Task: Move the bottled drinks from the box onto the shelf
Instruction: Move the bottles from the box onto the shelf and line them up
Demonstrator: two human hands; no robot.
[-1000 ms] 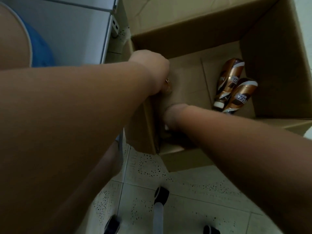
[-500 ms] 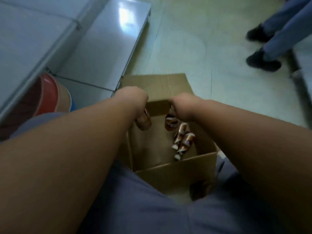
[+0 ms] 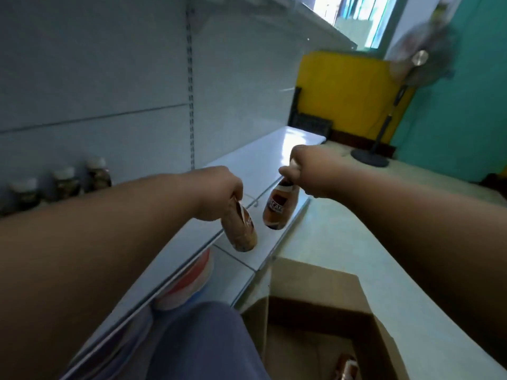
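My left hand (image 3: 219,192) grips the top of a brown coffee bottle (image 3: 242,229) that hangs tilted over the front edge of the white shelf (image 3: 263,160). My right hand (image 3: 312,171) holds a second brown bottle (image 3: 279,208) by its cap, hanging above the lower white shelf board. Three bottles with white caps (image 3: 63,185) stand at the back left of the shelf. The open cardboard box (image 3: 323,292) sits on the floor at the lower right, with one bottle (image 3: 347,367) visible inside it.
A red and white round container (image 3: 192,281) lies under the shelf. A standing fan (image 3: 384,111) and a yellow panel (image 3: 345,89) are at the far end. My grey trouser leg (image 3: 203,344) fills the bottom centre. Pale floor lies to the right.
Both hands have lifted a bottle each out of the box and raised them to shelf height. My view has swung up from the box to the shelf.
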